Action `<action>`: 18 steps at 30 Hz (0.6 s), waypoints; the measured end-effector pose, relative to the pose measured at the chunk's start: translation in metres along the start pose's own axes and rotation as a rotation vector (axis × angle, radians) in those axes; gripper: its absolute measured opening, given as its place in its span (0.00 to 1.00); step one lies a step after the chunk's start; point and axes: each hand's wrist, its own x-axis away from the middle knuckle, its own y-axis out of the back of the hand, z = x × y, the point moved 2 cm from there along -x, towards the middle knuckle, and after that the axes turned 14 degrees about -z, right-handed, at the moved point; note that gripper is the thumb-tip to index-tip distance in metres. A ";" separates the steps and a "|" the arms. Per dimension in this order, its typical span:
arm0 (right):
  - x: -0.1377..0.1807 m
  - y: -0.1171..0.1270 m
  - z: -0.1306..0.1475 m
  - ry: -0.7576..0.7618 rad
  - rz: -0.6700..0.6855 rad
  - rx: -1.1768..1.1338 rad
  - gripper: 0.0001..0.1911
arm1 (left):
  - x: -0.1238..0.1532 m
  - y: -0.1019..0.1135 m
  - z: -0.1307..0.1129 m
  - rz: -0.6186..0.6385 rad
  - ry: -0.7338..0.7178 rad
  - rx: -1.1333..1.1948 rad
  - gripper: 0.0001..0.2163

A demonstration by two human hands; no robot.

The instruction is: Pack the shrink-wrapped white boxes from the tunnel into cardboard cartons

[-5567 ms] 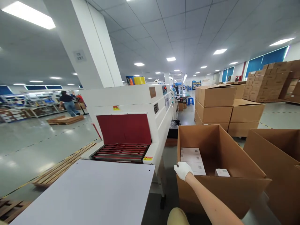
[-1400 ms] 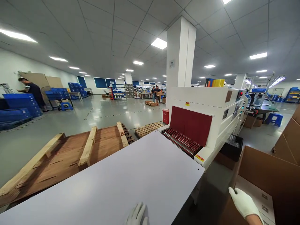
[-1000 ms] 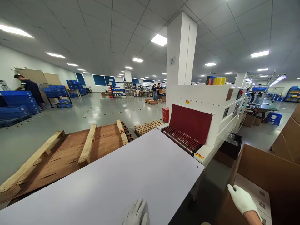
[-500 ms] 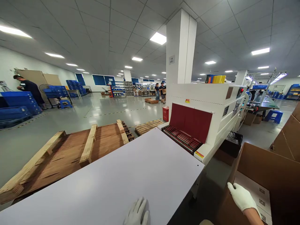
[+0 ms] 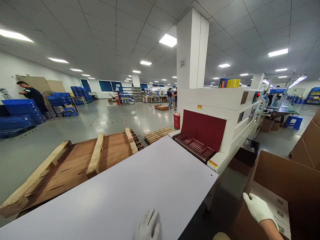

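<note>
While the left hand [image 5: 148, 227], in a white glove, lies flat with its fingers spread on the near edge of the white table [image 5: 120, 196], pinching nothing, the gloved right hand [image 5: 258, 210] rests on the near left rim of the open cardboard box [image 5: 282, 176] to the right of the table; whether its fingers close over the rim cannot be told. Inside that box, just beyond the right hand, white flat packs [image 5: 277, 208] lie against the left wall. At the table's far end stands a white tunnel machine [image 5: 225, 110] with a red curtain [image 5: 203, 128], and wooden pallets [image 5: 75, 163] lie on the floor to the left.
</note>
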 end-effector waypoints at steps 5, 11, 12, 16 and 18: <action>-0.005 -0.005 -0.005 0.048 -0.044 0.033 0.25 | 0.000 0.001 -0.001 0.021 0.025 -0.005 0.29; -0.006 -0.008 -0.006 0.018 0.016 0.039 0.27 | 0.000 -0.001 0.001 0.024 0.021 -0.005 0.28; -0.006 -0.008 -0.006 0.021 0.021 0.046 0.27 | 0.000 -0.001 0.002 0.014 0.014 -0.004 0.28; -0.007 -0.010 -0.006 0.036 0.018 0.067 0.25 | -0.001 -0.003 0.003 -0.025 -0.011 -0.013 0.28; -0.008 -0.011 -0.008 0.038 0.020 0.068 0.25 | -0.001 -0.004 0.004 -0.030 -0.011 -0.034 0.28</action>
